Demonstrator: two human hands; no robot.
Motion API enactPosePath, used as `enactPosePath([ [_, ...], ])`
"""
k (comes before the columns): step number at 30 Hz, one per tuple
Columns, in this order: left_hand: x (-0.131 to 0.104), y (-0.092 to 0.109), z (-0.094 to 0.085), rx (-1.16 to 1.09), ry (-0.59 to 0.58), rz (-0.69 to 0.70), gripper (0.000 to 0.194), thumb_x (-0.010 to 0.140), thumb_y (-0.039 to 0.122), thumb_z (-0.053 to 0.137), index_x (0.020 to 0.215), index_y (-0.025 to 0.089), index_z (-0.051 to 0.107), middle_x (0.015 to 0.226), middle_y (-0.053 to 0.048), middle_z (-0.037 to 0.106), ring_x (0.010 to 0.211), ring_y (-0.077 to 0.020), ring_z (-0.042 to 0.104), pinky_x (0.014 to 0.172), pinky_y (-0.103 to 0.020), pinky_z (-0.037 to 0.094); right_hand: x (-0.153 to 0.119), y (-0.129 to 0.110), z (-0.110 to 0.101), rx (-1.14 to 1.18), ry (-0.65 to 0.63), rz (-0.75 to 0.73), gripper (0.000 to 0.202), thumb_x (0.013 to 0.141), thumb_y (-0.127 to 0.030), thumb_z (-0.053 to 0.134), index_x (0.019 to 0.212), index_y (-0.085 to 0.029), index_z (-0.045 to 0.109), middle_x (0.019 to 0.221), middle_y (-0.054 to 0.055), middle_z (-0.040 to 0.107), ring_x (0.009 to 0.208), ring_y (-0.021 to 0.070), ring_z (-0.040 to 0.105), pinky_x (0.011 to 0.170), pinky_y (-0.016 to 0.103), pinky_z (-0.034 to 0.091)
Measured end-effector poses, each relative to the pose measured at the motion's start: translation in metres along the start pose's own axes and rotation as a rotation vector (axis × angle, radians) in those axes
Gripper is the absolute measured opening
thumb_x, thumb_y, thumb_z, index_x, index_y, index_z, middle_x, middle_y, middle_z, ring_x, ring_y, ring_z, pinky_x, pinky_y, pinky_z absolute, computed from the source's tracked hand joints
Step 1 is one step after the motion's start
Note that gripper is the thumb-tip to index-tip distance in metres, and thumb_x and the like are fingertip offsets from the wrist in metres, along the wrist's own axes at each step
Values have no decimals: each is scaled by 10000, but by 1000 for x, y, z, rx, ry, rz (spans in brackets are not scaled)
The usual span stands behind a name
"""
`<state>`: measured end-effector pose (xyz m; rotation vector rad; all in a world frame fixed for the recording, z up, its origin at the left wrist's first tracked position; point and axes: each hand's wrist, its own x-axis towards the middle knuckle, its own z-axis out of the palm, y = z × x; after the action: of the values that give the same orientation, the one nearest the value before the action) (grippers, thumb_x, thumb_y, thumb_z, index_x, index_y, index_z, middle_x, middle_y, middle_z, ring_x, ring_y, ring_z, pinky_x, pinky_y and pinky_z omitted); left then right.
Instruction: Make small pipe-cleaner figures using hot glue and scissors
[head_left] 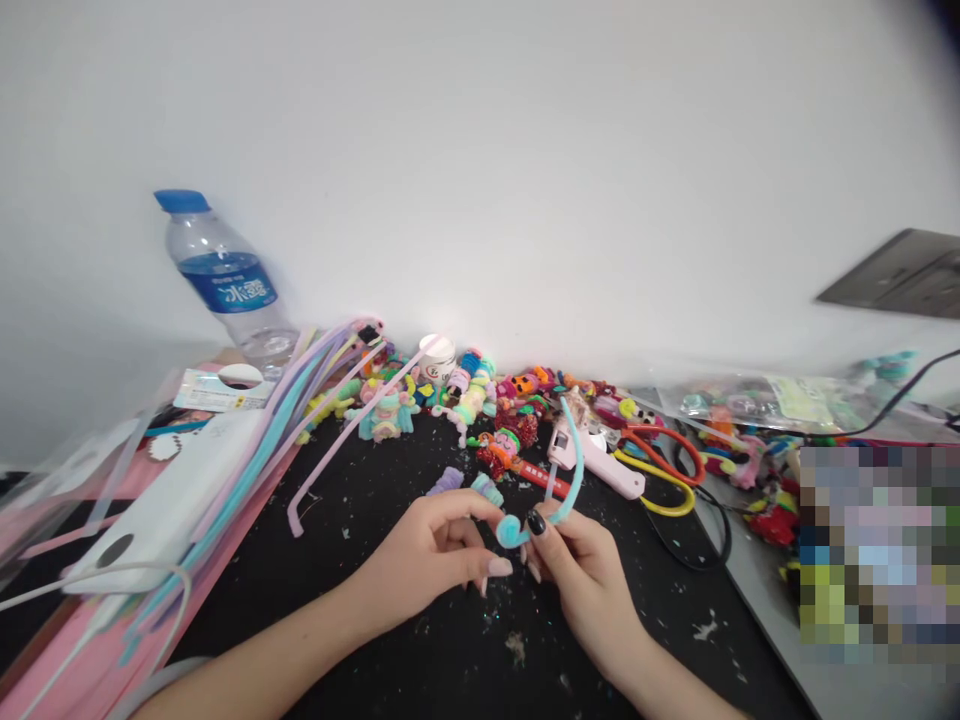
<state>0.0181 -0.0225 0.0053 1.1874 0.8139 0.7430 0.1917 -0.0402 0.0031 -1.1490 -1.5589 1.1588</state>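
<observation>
A light blue fuzzy stem (pixel 576 470) is coiled into a small spiral at its lower left end, while its other end curves upward. My right hand (pixel 577 565) pinches it beside the coil, between the dark-nailed thumb and the fingers. My left hand (pixel 448 545) is just left of the coil, its index fingertip at the coil's edge and its thumb apart below. Small purple and blue coiled pieces (pixel 448 481) lie behind my left hand. A pink glue gun (pixel 600 460) rests behind my right hand.
Many colourful fuzzy figures (pixel 386 408) line the wall. Scissors with red and yellow handles (pixel 667 490) lie at the right near a black cable. Loose pastel stems (pixel 281 430) and a water bottle (pixel 225 275) are at the left. A wall socket plate (pixel 900 275) is at the right.
</observation>
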Motion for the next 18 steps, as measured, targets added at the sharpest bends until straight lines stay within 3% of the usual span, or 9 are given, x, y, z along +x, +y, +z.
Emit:
enactPosePath([
  [3, 0, -4, 2, -26, 46, 28, 165, 703, 234, 685, 818, 149, 602, 603, 14, 555, 499, -115, 515, 500, -243, 427, 1, 1, 2, 11, -22, -9, 305, 890, -299, 471, 628, -152, 522, 551, -25, 474, 497, 88, 391, 469, 198, 297],
  [7, -4, -1, 4, 122, 108, 90, 142, 779, 267, 600, 704, 147, 583, 615, 16, 529, 474, -102, 506, 482, -232, 434, 0, -2, 3, -81, -76, -66, 319, 888, -271, 465, 595, -152, 505, 527, -32, 459, 492, 87, 404, 485, 196, 304],
  [10, -6, 5, 4, 355, 23, 122, 192, 786, 206, 579, 605, 147, 553, 564, 30, 505, 479, -98, 512, 506, -216, 420, -1, -4, 2, -176, -126, -120, 353, 894, -235, 426, 548, -163, 430, 513, -45, 391, 488, 83, 372, 492, 199, 285],
  [14, -8, 6, 2, 567, -135, 176, 201, 764, 149, 593, 567, 147, 554, 555, 34, 517, 545, -103, 531, 557, -197, 404, -2, -7, 0, -253, -383, -174, 315, 902, -202, 367, 589, -174, 391, 570, -35, 417, 528, 87, 397, 537, 202, 304],
  [16, -7, 3, 1, 586, -140, 169, 208, 765, 176, 604, 563, 144, 567, 547, 35, 514, 539, -101, 525, 553, -196, 400, -1, -7, 0, -297, -444, -174, 293, 901, -205, 367, 611, -176, 397, 585, -32, 428, 542, 91, 405, 550, 206, 306],
  [18, -6, 2, 0, 584, -116, 160, 223, 742, 233, 647, 551, 142, 578, 530, 35, 504, 527, -103, 515, 545, -201, 398, 1, -7, -1, -335, -425, -170, 286, 893, -220, 393, 611, -178, 391, 574, -40, 396, 532, 90, 382, 535, 205, 291],
])
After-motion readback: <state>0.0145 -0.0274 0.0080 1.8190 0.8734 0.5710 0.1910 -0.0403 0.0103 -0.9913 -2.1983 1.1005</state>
